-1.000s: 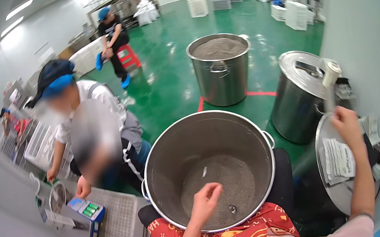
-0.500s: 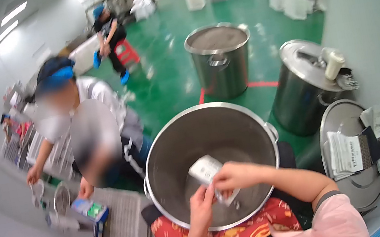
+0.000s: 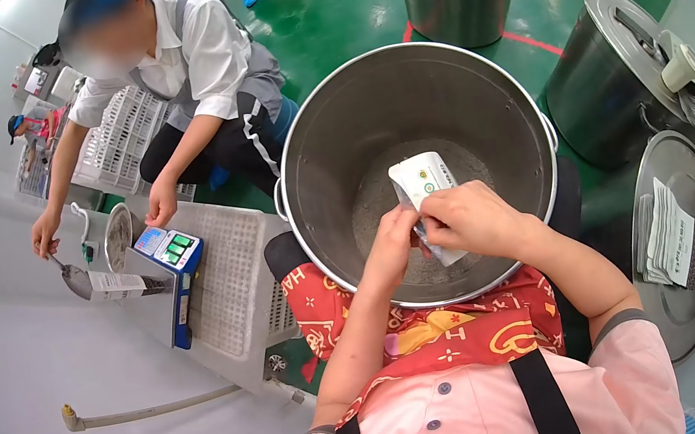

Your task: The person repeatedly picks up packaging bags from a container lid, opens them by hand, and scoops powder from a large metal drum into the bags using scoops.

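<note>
A white printed pouch point(image 3: 422, 177) with a silvery lower part is between my hands, over the mouth of a large steel pot point(image 3: 295, 124). My left hand point(image 3: 392, 251) pinches the pouch's left edge, fingers closed. My right hand point(image 3: 475, 221) is curled over its lower right part, fingertips closed on it and close to my left fingertips. Part of the pouch is hidden behind my fingers. The pot stands in front of my lap, against my red patterned apron point(image 3: 440, 330), and a greyish layer covers its bottom.
Left, a co-worker point(image 3: 200, 48) holds a scoop point(image 3: 75, 281) at a bag point(image 3: 124, 285) near a blue scale point(image 3: 175, 255) and a white crate point(image 3: 221, 284). Another pot point(image 3: 464, 9) holds greyish powder. Right, a lidded pot point(image 3: 590, 75) and a lid point(image 3: 673, 319) carry stacked pouches point(image 3: 668, 237).
My view has tilted down, so the pot and my hands sit further right in the picture. Both hands still hold the pouch, which now stands more upright. The co-worker's scoop shows more clearly.
</note>
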A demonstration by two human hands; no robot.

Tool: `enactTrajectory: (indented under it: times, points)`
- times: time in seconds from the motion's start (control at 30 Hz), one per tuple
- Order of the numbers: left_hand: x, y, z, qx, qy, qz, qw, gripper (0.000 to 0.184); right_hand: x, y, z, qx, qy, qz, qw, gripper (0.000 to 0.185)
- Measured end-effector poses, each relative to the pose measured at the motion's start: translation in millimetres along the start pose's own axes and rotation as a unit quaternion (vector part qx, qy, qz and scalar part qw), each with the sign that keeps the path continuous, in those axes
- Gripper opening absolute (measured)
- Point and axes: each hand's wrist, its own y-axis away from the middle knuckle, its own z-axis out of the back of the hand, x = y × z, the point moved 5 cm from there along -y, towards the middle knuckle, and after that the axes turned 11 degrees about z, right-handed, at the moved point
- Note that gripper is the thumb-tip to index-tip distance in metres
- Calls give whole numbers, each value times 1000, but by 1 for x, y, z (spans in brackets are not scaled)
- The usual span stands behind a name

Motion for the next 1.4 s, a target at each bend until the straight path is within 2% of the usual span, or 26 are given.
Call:
enactTrajectory:
  times: [0.03,0.13,0.17,0.27,0.3,0.33,0.43,0.5,0.53,0.6,0.8,0.83,0.87,0.93,0.97,1.0,1.07,1.1,1.17,1.2,1.27,1.3,1.37,1.4]
  points:
    - [-3,-1,0,-46,-40,-54,997,25,-1,-1,-1,1,7,9,1000,17]
    - [-16,6,0,-195,-160,-216,943,24,-10,-6,9,-73,-185,-51,979,25]
    - [-26,15,-7,-248,-220,-237,913,21,-16,-6,9,-103,-270,-74,954,31]
    - [-39,25,-23,-285,-322,-317,845,16,-19,-4,-3,-37,-205,-145,967,36]
    - [-40,24,-29,-300,-318,-328,838,14,-19,-3,-20,-29,-222,-124,967,45]
    - [-41,23,-29,-297,-314,-314,845,14,-17,-6,-31,-61,-334,-109,934,57]
    - [-42,23,-23,-285,-300,-288,864,17,-10,-6,-21,-76,-335,-181,921,58]
    - [-39,23,-16,-243,-222,-237,914,23,-19,-4,-28,-94,-359,-205,906,57]
    - [-37,22,-15,-220,-182,-210,935,27,-20,-5,-28,-139,-344,-181,911,56]
    - [-37,24,-16,-193,-119,-229,947,27,-17,-3,-30,-229,-310,-130,914,54]
    - [-34,19,-17,-159,46,-267,949,26,-20,3,-35,-386,-390,-157,821,47]
    - [-32,15,-15,-162,61,-264,949,26,-24,3,-33,-353,-378,-172,838,46]
    - [-31,13,-14,-165,76,-260,948,25,-24,-2,-25,-323,-306,-156,882,46]
    - [-38,15,-6,-178,-88,-195,961,22,-20,-10,-7,-254,-154,-123,947,46]
    - [-41,15,0,-197,-191,-160,948,22,-19,-10,-5,-189,12,-113,975,38]
    - [-42,13,3,-214,-290,-124,925,22,-18,-10,-3,-191,47,-96,976,34]
    - [-39,6,11,-210,-267,-128,932,23,-14,-12,-8,-193,115,-59,973,26]
    - [-35,-3,15,-212,-249,-149,933,21,-15,-13,-17,-147,114,-58,981,17]
    - [-33,-7,17,-221,-239,-193,926,21,-20,-12,-28,-130,98,-63,985,15]
    - [-35,-6,16,-232,-222,-166,932,8,-25,-11,-31,-121,92,-68,986,15]
    - [-31,-7,30,-317,-304,-202,875,8,-46,-4,-34,-99,113,-129,980,17]
    - [-39,0,31,-352,-298,-246,852,14,-61,0,-35,-91,127,-167,974,17]
    - [-36,-2,35,-405,-355,-231,810,11,-74,5,-41,-63,145,-230,960,18]
    - [-36,-6,35,-420,-384,-224,791,11,-63,4,-35,-119,81,-200,969,16]
